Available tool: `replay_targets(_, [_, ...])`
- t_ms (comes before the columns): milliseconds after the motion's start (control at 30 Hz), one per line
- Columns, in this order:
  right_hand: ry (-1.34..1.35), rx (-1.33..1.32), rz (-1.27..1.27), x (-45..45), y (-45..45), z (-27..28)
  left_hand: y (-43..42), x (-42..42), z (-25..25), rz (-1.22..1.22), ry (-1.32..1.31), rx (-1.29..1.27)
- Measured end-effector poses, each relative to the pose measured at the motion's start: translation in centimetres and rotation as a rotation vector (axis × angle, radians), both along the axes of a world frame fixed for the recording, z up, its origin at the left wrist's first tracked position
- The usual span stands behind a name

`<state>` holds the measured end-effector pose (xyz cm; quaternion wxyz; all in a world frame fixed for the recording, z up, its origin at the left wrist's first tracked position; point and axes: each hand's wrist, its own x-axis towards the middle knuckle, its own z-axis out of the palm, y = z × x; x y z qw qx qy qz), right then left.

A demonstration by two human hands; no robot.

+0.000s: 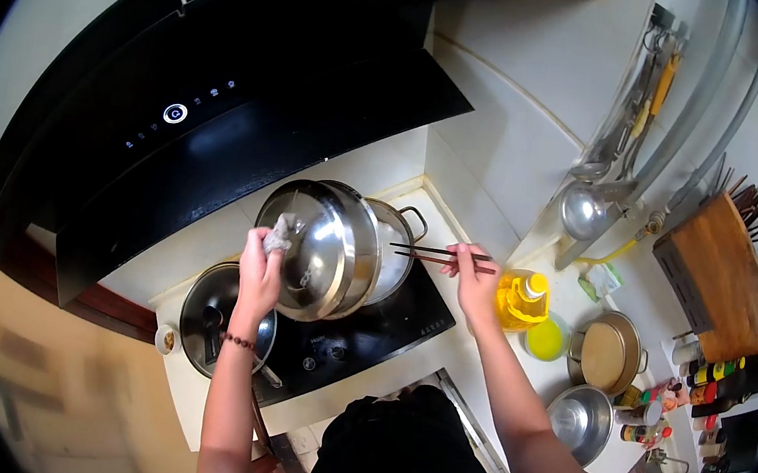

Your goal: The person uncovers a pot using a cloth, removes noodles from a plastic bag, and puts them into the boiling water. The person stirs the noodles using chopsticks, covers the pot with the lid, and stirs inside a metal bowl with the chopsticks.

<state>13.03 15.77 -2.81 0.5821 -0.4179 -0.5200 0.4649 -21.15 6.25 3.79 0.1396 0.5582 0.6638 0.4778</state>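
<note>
My left hand (260, 267) is closed on a crumpled pale cloth (283, 230) at the knob of a shiny metal pot lid (326, 254). The lid is tilted and covers the left part of a steel pot (407, 225) on the black stove. In my right hand (475, 280) is a pair of dark chopsticks (433, 255), whose tips reach over the uncovered right part of the pot. Something whitish, perhaps steam, shows in that opening; the contents cannot be made out. Just right of this hand stands a bottle of yellow cooking oil (521, 301).
A dark wok (202, 314) sits left on the stove (356, 355), under a black range hood (252, 119). Rightward are a green-yellow cup (545, 338), a two-handled pot (640, 346), a metal bowl (580, 423), spice jars and a wooden knife block (738, 287). Ladles (583, 211) hang on the wall.
</note>
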Motion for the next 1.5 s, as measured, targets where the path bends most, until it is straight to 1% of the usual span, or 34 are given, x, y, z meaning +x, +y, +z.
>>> replay_targets(33, [0.015,0.041,-0.031,1.0,-0.7,0.2,1.3,0.1,-0.1,-0.014,0.088,-0.010])
replay_targets(67, [0.030,0.081,-0.061,2.0,-1.6,0.5,2.2,0.9,0.7,-0.053,0.114,-0.037])
replay_targets(133, [0.046,0.090,-0.081,3.9,-3.3,1.5,4.7,1.5,0.2,-0.085,0.245,-0.015])
replay_targets(167, [0.045,0.109,-0.124,4.7,-4.2,1.8,5.6,2.0,0.0,-0.091,0.246,-0.018])
replay_targets(200, [0.046,0.132,-0.166,5.5,-4.8,2.1,6.6,2.5,0.0,-0.103,0.302,-0.054])
replay_targets(233, [0.052,0.119,-0.168,6.3,-5.6,2.2,7.3,2.9,-0.1,-0.114,0.359,-0.090])
replay_targets(267, [0.054,0.117,-0.174,6.8,-6.3,2.4,7.9,3.0,-0.5,-0.120,0.361,-0.090])
replay_targets(367, [0.005,0.123,-0.233,8.2,-8.4,2.9,9.3,3.4,-2.0,-0.173,0.509,-0.090])
replay_targets(533, [-0.006,0.106,-0.262,9.7,-10.8,1.3,10.7,4.2,-3.5,-0.206,0.554,-0.112])
replay_targets(600, [0.041,0.086,-0.251,9.8,-11.5,1.0,11.0,4.5,-3.7,-0.215,0.557,-0.118])
replay_targets(767, [0.039,0.061,-0.230,9.4,-12.4,1.2,11.8,4.7,-4.2,-0.207,0.627,-0.085])
replay_targets(900, [0.024,0.058,-0.226,9.1,-12.5,0.9,12.5,4.6,-4.4,-0.210,0.612,-0.059])
replay_targets(967, [0.029,0.035,-0.210,8.8,-12.7,0.9,12.5,4.7,-4.5,-0.266,0.566,-0.065])
replay_targets(1200, [-0.015,0.047,-0.170,8.3,-12.8,0.4,12.1,4.4,-4.9,-0.257,0.587,-0.102])
replay_targets(1267, [0.014,0.019,-0.173,8.3,-12.9,0.7,11.6,4.5,-4.2,-0.283,0.602,-0.056])
replay_targets(1333, [0.010,0.014,-0.184,8.6,-13.3,0.9,12.1,3.2,-5.0,-0.281,0.584,-0.009])
replay_targets(1367, [0.005,0.019,-0.192,9.1,-13.5,1.0,12.2,2.7,-5.2,-0.263,0.623,0.019])
replay_targets(1400, [-0.009,0.008,-0.226,9.7,-14.1,1.1,11.9,2.3,-4.5,-0.235,0.533,-0.158])
replay_targets(1433, [-0.015,-0.003,-0.220,10.3,-14.8,1.3,11.0,3.7,-2.5,-0.158,0.486,-0.196])
replay_targets(1467, [-0.021,-0.012,-0.226,11.0,-15.6,1.5,9.5,5.2,-1.3,-0.183,0.399,0.106])
replay_targets(1500, [-0.054,-0.009,-0.248,11.7,-16.7,2.4,7.9,7.3,0.2,-0.245,0.367,0.200])
